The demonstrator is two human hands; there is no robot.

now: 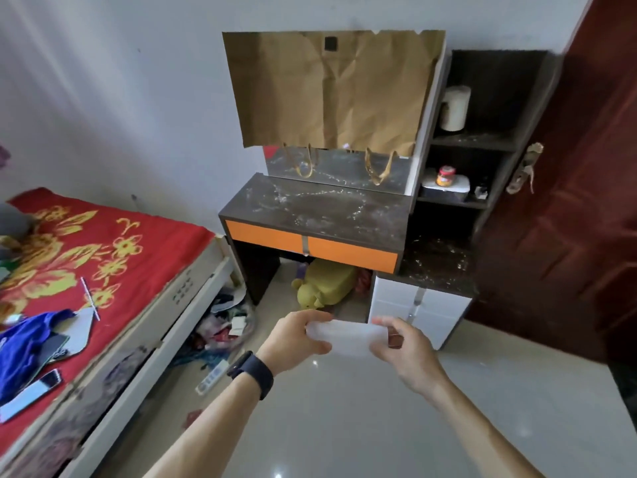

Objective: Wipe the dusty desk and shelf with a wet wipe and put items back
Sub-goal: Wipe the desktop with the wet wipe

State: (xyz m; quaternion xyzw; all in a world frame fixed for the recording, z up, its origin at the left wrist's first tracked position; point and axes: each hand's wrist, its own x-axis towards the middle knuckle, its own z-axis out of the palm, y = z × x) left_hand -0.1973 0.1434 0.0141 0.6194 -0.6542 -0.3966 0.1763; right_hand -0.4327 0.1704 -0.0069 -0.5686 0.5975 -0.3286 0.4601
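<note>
Bed [103, 257] at left, clutter on it too blurred to name. Left hand [296, 339] and right hand [403, 353] pinch wipe [348, 338] at its two ends, stretched flat between them, fingers clamped on edges, well short of desk. Desk [320, 212] top bare but dusty, streaked: wiping judged not begun. Shelf [479, 139] at right dusty; cup [455, 108], jar [445, 175], box [448, 186] not yet removed. Small dark item on right fingers unclear. Mirror under brown paper mostly hidden.

Mirror [339, 169] mostly behind paper [331, 91]
</note>
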